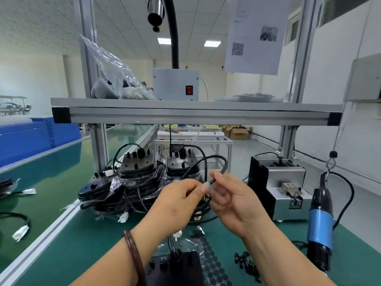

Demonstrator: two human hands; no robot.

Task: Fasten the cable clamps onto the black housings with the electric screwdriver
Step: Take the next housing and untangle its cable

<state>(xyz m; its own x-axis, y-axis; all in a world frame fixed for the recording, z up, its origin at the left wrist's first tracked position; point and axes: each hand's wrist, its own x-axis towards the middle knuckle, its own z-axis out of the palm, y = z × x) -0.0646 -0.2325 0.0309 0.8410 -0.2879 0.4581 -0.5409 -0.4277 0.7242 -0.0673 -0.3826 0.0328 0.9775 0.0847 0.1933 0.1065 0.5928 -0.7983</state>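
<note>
- A person stands at a green worktop point(103, 234) with both bare hands raised in front of the chest, working on a black cable point(223, 162).
- The left grip point(179, 195) is closed in a pinch: its fingertips hold the cable near a pale section. It is unclear whether that section is a sleeve or a label.
- The right grip point(233, 201) is also closed, with thumb and forefinger nipping the same cable just beside the left fingertips. The other fingers are curled.
- From the pinch, the cable arcs up and over in a loose loop. Holding it with both hands probably keeps it straight so a clamp can go on.
- One black housing point(185, 265) lies flat on the worktop directly beneath the hands and clear of both grips, likely the piece being worked on.
- A scatter of small black cable clamps point(247, 263) lies on the worktop below and to the right of the right grip, and neither hand touches them.
- The electric screwdriver point(320, 221), blue and black, hangs tip down from a hook at the far right, well apart from both grips. It looks placed for the right hand to reach.
- Behind the hands are stacked housings point(138, 168) in clear plastic, and to the right stands a grey machine point(284, 176).
</note>
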